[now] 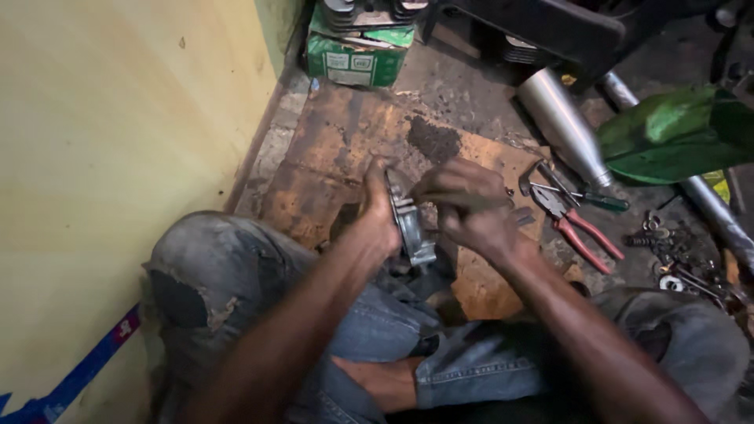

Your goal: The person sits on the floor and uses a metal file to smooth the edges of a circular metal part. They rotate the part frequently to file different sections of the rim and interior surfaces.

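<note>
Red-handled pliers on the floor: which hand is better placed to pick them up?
Right, probably. The red-handled pliers lie just beyond the right hand, on its side. The left hand grips the grey metal part and would have to cross over.

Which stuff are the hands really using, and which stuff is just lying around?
In use:
- left hand
- right hand
- grey metal part, held between both hands

Lying about:
- red-handled pliers
- screwdriver
- silver exhaust pipe
- green box
- heap of nuts and washers
- green leaf
</note>
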